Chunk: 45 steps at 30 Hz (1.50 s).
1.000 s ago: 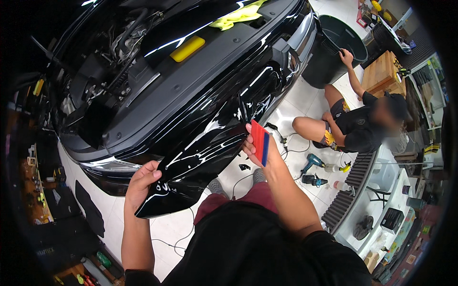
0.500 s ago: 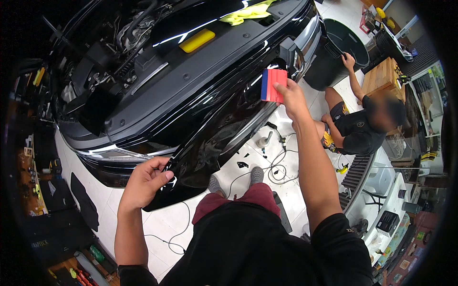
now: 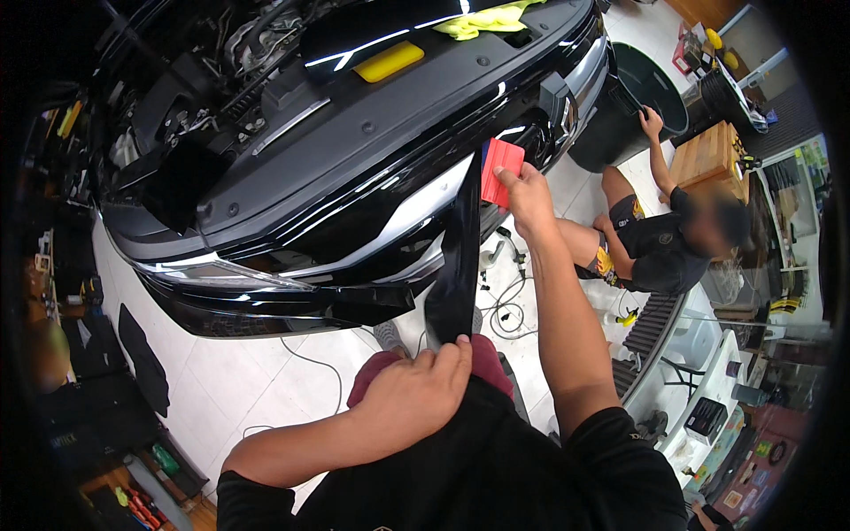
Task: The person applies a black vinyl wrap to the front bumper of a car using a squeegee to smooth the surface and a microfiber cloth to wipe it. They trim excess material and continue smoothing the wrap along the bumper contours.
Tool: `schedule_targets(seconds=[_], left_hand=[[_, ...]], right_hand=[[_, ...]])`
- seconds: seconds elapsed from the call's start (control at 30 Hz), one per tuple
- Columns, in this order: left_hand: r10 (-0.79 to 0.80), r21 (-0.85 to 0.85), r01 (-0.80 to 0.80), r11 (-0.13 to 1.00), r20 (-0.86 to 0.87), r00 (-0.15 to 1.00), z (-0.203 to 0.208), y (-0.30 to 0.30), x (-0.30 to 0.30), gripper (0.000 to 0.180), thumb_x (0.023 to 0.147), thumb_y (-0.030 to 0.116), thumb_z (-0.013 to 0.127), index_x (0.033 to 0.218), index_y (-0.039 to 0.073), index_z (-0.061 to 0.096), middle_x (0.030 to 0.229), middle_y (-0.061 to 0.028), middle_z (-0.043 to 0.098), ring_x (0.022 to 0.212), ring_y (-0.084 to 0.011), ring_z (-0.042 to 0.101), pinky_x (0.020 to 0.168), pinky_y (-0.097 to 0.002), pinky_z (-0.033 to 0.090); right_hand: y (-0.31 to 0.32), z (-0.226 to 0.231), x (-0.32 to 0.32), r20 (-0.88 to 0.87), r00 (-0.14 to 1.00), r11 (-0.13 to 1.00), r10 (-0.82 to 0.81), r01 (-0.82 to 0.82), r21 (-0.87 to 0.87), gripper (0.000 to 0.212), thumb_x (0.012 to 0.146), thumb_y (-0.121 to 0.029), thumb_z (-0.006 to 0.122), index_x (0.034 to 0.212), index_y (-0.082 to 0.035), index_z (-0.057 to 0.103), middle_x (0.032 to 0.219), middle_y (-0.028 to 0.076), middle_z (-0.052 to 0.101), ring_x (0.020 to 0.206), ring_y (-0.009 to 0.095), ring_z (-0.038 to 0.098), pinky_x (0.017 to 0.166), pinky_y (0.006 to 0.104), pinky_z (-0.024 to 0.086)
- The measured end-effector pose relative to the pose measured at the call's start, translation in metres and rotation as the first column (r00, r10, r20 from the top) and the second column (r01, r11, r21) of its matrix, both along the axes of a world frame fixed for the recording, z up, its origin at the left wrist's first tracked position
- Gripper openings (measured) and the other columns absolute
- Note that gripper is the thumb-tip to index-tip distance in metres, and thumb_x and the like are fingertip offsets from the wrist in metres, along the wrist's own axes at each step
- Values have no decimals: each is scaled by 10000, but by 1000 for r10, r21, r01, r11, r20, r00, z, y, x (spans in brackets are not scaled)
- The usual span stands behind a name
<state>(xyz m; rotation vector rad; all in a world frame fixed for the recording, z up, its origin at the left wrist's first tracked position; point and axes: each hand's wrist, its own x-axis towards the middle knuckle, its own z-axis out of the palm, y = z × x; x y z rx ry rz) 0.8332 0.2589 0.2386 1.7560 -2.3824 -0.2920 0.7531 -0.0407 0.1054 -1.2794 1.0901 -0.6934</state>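
My right hand (image 3: 528, 202) grips a red squeegee (image 3: 503, 172) with a dark blue edge, held close to the front of a black car (image 3: 372, 203). A strip of glossy black film (image 3: 453, 274) stretches from beside the squeegee back toward my body. My left hand (image 3: 421, 389) pinches the near end of that film in front of my waist. The film's far end meets the car's front near the squeegee; the exact contact line is hidden. Chrome trim and glossy black bodywork show to the left of the strip.
On the car's front lie a yellow card-like pad (image 3: 390, 62) and a yellow-green cloth (image 3: 487, 19). To the right, a seated person (image 3: 673, 230) touches a large dark bin (image 3: 633, 115). A cable (image 3: 336, 380) runs over the white tiled floor. A wooden block (image 3: 704, 155) stands behind the person.
My left hand has swung right and toward my body, drawing the film away from the car's left front into a narrow strip. The red squeegee has shifted slightly downward and tilted.
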Motion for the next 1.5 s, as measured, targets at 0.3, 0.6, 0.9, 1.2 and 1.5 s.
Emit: schedule_targets(seconds=[0.3, 0.6, 0.9, 1.2, 1.5], left_hand=[[469, 176, -441, 880, -185, 863, 18, 18, 62, 359, 894, 36, 624, 1250, -12, 615, 914, -180, 572, 773, -358, 646, 638, -406, 542], [707, 296, -643, 706, -340, 620, -11, 14, 132, 262, 874, 38, 688, 1116, -50, 638, 860, -143, 555, 755, -249, 546, 698, -334, 447], [703, 341, -614, 712, -340, 625, -13, 15, 135, 150, 872, 37, 701, 973, -54, 639, 837, -138, 566, 718, -257, 553, 661, -352, 449], [630, 226, -604, 764, -460, 626, -24, 23, 140, 160, 868, 28, 721, 999, -45, 663, 822, -94, 532, 709, -204, 530, 649, -323, 430], [757, 648, -410, 642, -622, 202, -25, 33, 147, 211, 962, 11, 650, 1165, -46, 645, 993, -46, 721, 885, -72, 630, 814, -231, 503]], right_hand=[[21, -2, 10, -41, 998, 998, -47, 46, -39, 281, 930, -230, 686, 1025, 21, 602, 787, 102, 673, 567, 188, 638, 463, 347, 516], [84, 13, 24, 93, 994, 994, 58, -67, 91, 227, 946, -197, 666, 1028, 12, 632, 809, 111, 690, 541, 158, 632, 484, 294, 517], [25, -15, 2, -266, 964, 956, -19, -60, -286, 260, 912, -216, 678, 989, 28, 631, 801, 182, 696, 679, 297, 674, 651, 405, 525], [100, 23, 23, -161, 972, 973, 169, -191, -130, 349, 967, -254, 671, 1195, 7, 628, 975, 64, 700, 878, 129, 644, 818, 291, 513], [19, -7, -11, -352, 935, 874, 50, -211, -438, 356, 913, -291, 666, 1048, 31, 597, 832, 254, 658, 789, 414, 660, 744, 467, 512]])
